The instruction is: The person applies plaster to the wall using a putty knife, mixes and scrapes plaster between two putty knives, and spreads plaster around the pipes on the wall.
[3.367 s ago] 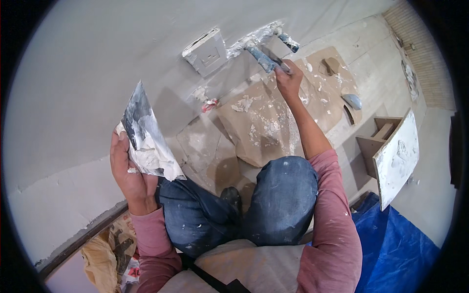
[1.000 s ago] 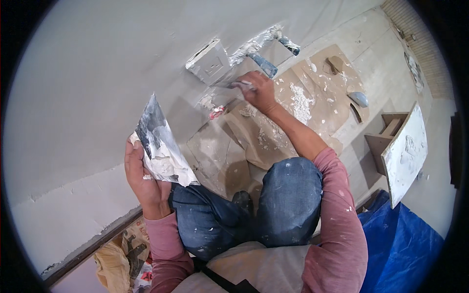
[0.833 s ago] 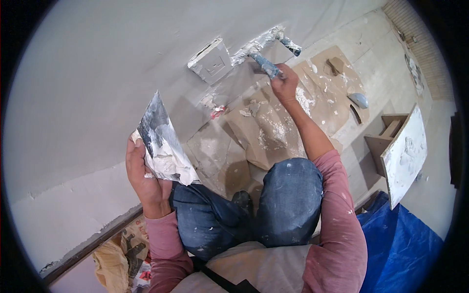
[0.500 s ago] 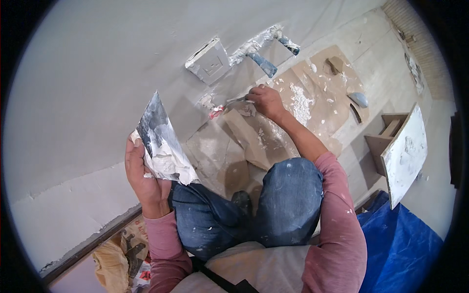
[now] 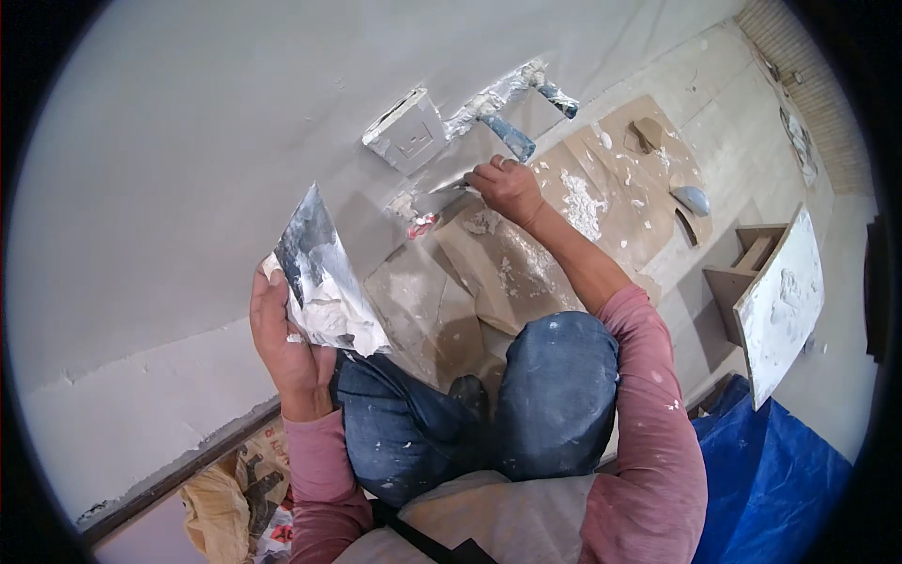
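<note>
My left hand [image 5: 289,343] grips the edge of a flat metal plastering blade [image 5: 312,235], tilted upright, with a heap of wet white plaster [image 5: 334,320] on its lower part. My right hand [image 5: 512,195] is closed around a small putty knife [image 5: 449,192]; its handle is mostly hidden by my fingers. The knife's thin blade lies against the wall, just above a rough plaster patch [image 5: 404,205] with a red bit [image 5: 422,226] showing beside it. Above the knife, a white socket plate [image 5: 412,133] stands out from the wall.
Two blue pieces [image 5: 508,137] jut from a plaster-smeared strip beside the socket plate. Plaster-spattered brown cardboard [image 5: 620,188] covers the floor by the wall. At the right are a wooden stand with a white board [image 5: 780,301] and a blue tarp [image 5: 761,470]. Crumpled bags [image 5: 216,503] lie lower left.
The putty knife has shifted slightly left along the wall, and more of its blade shows. The whole view has moved a little; the plastering blade stays in my left hand.
</note>
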Motion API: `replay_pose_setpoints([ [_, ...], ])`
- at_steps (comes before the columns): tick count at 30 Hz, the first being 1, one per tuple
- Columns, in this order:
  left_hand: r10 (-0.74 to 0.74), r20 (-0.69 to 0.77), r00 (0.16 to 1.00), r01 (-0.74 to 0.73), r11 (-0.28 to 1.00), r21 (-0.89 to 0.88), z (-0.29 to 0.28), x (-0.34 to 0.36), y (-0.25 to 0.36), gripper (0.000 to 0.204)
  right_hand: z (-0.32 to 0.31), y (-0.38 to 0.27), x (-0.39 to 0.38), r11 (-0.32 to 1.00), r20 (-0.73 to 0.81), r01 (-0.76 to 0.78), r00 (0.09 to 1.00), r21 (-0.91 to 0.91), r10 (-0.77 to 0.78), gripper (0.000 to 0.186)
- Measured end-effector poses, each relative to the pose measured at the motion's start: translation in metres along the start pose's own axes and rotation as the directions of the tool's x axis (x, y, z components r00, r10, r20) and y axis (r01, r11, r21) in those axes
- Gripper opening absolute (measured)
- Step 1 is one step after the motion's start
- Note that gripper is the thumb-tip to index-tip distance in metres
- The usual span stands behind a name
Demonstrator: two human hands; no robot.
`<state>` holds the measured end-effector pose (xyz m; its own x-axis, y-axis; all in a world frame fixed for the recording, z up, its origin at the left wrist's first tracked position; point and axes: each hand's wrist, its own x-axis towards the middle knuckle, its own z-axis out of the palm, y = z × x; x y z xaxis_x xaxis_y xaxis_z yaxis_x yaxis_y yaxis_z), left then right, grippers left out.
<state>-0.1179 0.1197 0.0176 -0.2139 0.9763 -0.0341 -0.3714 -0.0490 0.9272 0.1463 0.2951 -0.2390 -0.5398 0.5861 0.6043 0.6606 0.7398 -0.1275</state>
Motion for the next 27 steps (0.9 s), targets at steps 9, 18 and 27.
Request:
replay_pose_setpoints([
  [9, -0.02, -0.102, 0.995, 0.024, 0.999, 0.033, 0.011, 0.002, 0.0, 0.03, -0.05, -0.002, 0.013, 0.951, -0.218, -0.243, 0.934, 0.188, 0.282, 0.028],
  [18, -0.084, -0.09, 0.992, 0.084, 0.996, -0.011, 0.017, -0.003, -0.009, 0.027, -0.113, -0.042, -0.045, 0.474, 0.294, -0.567, 0.794, 0.674, 0.532, 0.013],
  [27, -0.278, 0.18, 0.944, 0.293, 0.954, -0.063, 0.061, -0.031, -0.038, 0.023, -0.201, -0.074, 0.036, -0.747, 0.42, -0.073, 0.861, 0.661, 0.287, 0.058],
])
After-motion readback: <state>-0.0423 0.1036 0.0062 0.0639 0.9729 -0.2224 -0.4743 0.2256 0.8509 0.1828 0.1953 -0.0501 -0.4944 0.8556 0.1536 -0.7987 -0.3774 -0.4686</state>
